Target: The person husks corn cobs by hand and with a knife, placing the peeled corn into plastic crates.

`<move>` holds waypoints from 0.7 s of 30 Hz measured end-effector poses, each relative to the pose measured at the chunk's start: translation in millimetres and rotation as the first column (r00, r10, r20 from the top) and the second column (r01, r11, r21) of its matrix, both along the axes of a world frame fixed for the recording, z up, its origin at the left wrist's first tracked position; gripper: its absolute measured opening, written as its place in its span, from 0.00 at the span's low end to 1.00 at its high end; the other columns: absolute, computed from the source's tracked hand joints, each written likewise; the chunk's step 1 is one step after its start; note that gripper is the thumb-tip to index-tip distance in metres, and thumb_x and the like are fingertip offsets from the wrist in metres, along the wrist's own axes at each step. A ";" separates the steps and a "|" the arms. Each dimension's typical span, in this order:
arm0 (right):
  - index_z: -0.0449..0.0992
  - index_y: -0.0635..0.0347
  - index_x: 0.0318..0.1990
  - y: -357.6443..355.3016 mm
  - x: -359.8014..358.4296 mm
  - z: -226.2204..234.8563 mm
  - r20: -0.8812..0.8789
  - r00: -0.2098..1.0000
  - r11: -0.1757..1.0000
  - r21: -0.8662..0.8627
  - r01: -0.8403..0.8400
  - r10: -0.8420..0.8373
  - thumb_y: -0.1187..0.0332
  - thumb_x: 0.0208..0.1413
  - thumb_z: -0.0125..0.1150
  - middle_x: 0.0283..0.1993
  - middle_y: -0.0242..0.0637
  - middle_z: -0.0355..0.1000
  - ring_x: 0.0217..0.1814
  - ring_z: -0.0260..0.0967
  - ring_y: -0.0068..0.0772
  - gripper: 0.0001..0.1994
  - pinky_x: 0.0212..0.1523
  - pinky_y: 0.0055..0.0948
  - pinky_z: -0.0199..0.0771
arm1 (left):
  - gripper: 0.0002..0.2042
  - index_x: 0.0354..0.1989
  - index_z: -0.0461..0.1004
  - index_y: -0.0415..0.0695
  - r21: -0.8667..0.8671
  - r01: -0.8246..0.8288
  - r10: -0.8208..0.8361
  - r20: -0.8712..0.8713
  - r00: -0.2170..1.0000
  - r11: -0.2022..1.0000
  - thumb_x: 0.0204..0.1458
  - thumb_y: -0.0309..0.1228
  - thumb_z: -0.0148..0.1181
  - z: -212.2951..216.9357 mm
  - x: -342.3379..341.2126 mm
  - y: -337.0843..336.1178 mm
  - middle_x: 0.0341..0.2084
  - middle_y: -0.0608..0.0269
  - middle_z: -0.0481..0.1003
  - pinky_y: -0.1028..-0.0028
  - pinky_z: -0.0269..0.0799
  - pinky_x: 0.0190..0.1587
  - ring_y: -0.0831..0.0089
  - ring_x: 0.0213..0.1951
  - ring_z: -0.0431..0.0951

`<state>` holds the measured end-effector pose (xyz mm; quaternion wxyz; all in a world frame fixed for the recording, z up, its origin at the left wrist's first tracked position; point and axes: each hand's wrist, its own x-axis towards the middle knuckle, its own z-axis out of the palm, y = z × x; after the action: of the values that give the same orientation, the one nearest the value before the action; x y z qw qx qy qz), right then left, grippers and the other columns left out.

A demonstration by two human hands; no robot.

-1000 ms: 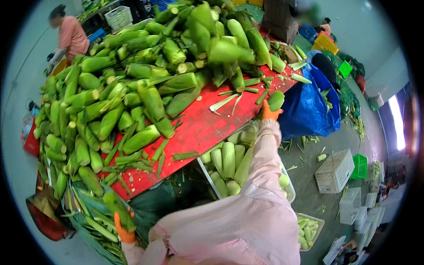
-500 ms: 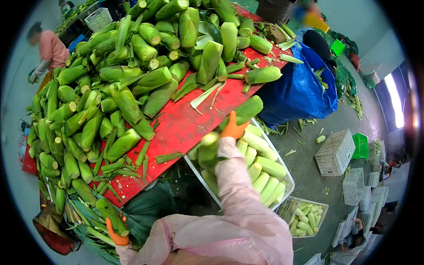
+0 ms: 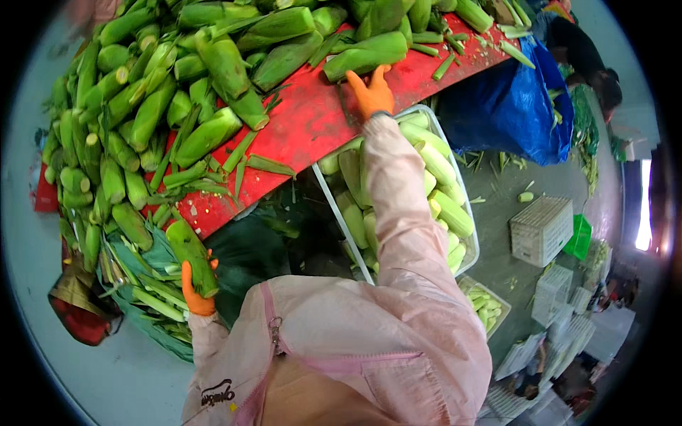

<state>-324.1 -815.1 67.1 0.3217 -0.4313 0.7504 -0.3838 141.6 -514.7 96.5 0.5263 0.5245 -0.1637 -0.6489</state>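
- Clasps a thick, dark-mottled green corn ear (image 3: 189, 250) in the orange-gloved left hand (image 3: 197, 292), just beside the near left edge of the red, flat-topped table (image 3: 305, 135). Pinching that ear in this grip, with orange on both long sides: probably cradled from beneath to rest the weight in the palm.
- Holds the orange-gloved right hand (image 3: 372, 96) at the near side of a long, smooth green corn ear (image 3: 366, 55), lying crosswise on the table. Spread wide in this grip, perhaps to suit the ear's girth; cannot tell how firmly pressed to the husk.
- Shows a broad heap of leafy green corn ears (image 3: 150, 117) at the far left, apparently banked back to leave a bare strip for the hands.
- Has a white, open-topped plastic crate (image 3: 344, 224) of pale, peeled corn ears (image 3: 455, 214) below the table's near edge, partly under the pale pink right sleeve (image 3: 399, 202), probably for a short reach.
- Has a blue plastic sack (image 3: 506, 113) beside the table at the right, likely close by to take loose scraps.
- Shows long green husk strips (image 3: 160, 304) at the near left, beside the left hand.
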 end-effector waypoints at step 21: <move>0.78 0.63 0.48 417.8 202.8 -141.4 0.714 0.670 0.765 0.311 -0.564 0.203 0.60 0.60 0.60 0.41 0.35 0.77 0.34 0.73 0.24 0.16 0.38 0.25 0.75 | 0.34 0.67 0.57 0.37 -0.309 -0.209 0.373 0.771 0.516 0.928 0.52 0.28 0.66 -87.5 161.9 129.9 0.56 0.57 0.67 0.72 0.63 0.57 0.68 0.54 0.68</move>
<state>-121.3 -397.3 -74.2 0.7362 -0.3256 0.5530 -0.2148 303.5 -384.8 9.0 0.5359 0.7351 -0.3544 -0.2166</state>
